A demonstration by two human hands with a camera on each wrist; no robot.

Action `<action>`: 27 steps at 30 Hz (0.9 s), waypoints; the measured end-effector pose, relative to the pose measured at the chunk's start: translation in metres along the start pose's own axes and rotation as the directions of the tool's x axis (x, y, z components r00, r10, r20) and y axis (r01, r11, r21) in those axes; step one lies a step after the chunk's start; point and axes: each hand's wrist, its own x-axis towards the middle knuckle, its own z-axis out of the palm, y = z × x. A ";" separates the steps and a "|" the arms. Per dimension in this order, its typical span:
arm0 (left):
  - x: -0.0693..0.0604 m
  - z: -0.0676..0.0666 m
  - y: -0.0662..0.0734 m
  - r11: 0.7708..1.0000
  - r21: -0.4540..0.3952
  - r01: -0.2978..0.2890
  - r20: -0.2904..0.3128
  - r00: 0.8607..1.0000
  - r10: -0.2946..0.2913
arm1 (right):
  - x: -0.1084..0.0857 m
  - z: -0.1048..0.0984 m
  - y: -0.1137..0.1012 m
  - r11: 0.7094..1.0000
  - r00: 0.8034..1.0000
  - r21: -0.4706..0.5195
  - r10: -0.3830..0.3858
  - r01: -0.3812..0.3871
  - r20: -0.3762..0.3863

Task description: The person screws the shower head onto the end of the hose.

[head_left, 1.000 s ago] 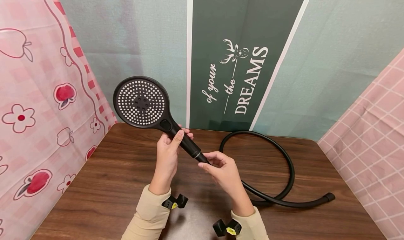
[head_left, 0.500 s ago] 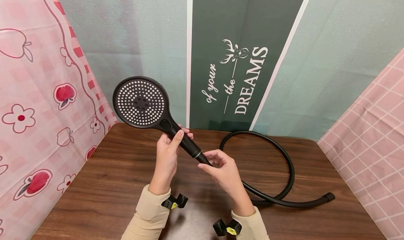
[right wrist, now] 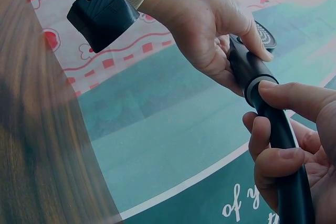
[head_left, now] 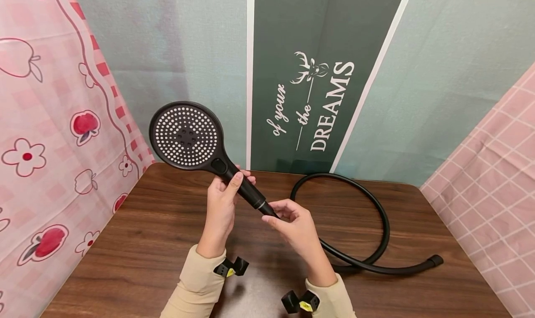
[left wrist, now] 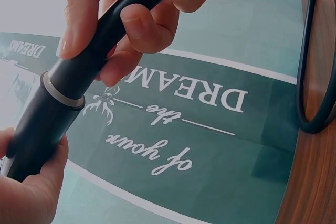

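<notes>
A black shower head (head_left: 186,136) with white nozzles is held above the table, its handle slanting down to the right. My left hand (head_left: 222,204) grips that handle, thumb along the front. At the handle's lower end, my right hand (head_left: 294,223) pinches the connector end of a black hose (head_left: 386,225). In the left wrist view a pale ring (left wrist: 63,92) shows between the handle and the hose connector (left wrist: 79,72). The right wrist view has the right thumb on the connector, fingers curled round the hose (right wrist: 286,135) below it. How far the parts are joined cannot be seen.
The hose lies looped on the brown wooden table (head_left: 138,243), its free end (head_left: 436,261) toward the right. A green and teal cloth (head_left: 317,21) hangs behind the table. Pink patterned cloths stand at the left (head_left: 54,169) and right (head_left: 480,192).
The right fingers shifted very slightly on the connector. The shower head, left hand and looped hose look the same.
</notes>
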 end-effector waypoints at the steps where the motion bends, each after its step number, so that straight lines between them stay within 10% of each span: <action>1: 0.000 0.000 0.000 1.000 0.000 0.000 0.000 1.000 0.000 | 0.000 0.000 0.000 1.000 1.000 0.000 0.003 -0.003 0.000; 27: 0.000 -0.001 -0.001 1.000 0.008 0.006 -0.004 1.000 -0.006 | -0.001 -0.002 0.003 1.000 0.999 0.003 -0.015 0.015 0.033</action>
